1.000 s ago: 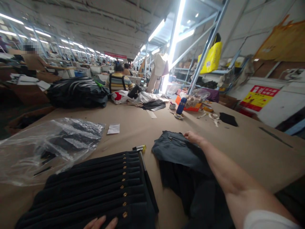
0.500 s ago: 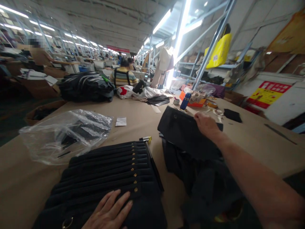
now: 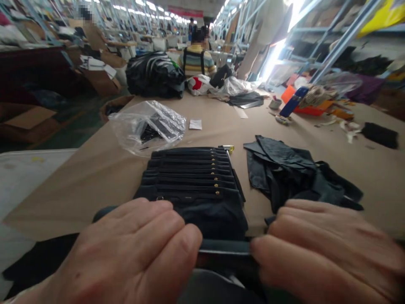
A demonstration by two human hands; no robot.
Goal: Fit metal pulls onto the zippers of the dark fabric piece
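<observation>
Close to the camera, my left hand (image 3: 136,249) and my right hand (image 3: 319,245) are both closed on a dark fabric piece (image 3: 224,246), whose edge runs taut between them. Most of that piece is hidden by my hands or falls below the view. Beyond it, a stack of dark fabric panels (image 3: 190,181) lies overlapped in rows, with small gold-coloured fittings along its right side. A hammer (image 3: 228,148) with a yellow-tipped head lies at the stack's far right corner. To the right rests a loose pile of dark fabric pieces (image 3: 284,169).
On the brown table (image 3: 104,177) are a clear plastic bag (image 3: 152,126), a white paper square (image 3: 195,124), a tilted blue bottle (image 3: 294,102) and an orange tray (image 3: 313,109). A large dark bundle (image 3: 155,76) lies at the back. A co-worker (image 3: 198,57) sits beyond, facing away.
My right hand has lifted a dark fabric piece off the right-hand pile and drawn it close. The left hand has left the panel stack and grips the piece too. The view has shifted.
</observation>
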